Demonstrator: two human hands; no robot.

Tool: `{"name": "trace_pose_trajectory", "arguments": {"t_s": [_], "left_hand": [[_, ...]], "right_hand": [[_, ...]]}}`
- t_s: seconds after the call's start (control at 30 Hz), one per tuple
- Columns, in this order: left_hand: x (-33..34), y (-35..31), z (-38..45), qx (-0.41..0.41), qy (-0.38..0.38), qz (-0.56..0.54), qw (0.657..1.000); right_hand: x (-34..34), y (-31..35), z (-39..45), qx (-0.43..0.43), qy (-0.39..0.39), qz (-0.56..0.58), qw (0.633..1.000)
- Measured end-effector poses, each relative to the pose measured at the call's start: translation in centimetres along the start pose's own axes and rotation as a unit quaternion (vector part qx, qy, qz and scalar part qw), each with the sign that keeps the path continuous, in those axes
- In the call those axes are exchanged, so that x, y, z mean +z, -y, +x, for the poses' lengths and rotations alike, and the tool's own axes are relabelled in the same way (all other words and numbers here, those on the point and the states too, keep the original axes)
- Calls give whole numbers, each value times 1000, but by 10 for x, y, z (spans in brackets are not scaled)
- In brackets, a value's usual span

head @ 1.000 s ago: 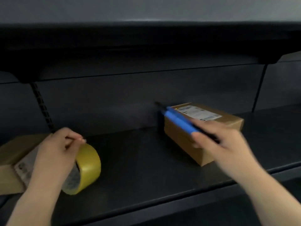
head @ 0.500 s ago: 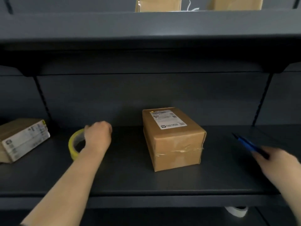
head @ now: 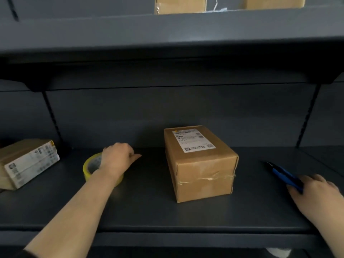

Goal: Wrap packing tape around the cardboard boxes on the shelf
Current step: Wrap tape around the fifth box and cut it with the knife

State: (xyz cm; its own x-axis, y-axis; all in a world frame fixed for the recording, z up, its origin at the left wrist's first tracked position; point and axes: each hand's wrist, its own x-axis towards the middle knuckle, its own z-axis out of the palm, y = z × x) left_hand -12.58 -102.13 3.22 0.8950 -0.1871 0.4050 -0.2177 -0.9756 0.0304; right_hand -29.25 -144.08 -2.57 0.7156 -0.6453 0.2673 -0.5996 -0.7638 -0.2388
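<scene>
Left hand (head: 117,161) beside shelf-centre box (head: 201,164)

Both hands (head: 117,159) & forearms bare; dark sleeve edge (head: 28,255) at left elbow.

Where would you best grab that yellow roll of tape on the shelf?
Probably by its rim, from above. The tape roll lies flat on the shelf with its hole facing up, so fingers can hook into the hole while the thumb presses the outer wall. The left hand already rests over its far side.
</scene>
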Motion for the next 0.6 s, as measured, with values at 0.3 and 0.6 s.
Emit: {"name": "trace_pose_trajectory", "arguments": {"t_s": [0.3, 0.6], "left_hand": [[4, 7, 0, 89, -68, -15, 994], [-24, -72, -61, -33, -86, -534, 840]], "right_hand": [[-55, 82, -43, -208, -92, 303, 925], [-52, 134, -56, -18, 164, 527, 834]]}}
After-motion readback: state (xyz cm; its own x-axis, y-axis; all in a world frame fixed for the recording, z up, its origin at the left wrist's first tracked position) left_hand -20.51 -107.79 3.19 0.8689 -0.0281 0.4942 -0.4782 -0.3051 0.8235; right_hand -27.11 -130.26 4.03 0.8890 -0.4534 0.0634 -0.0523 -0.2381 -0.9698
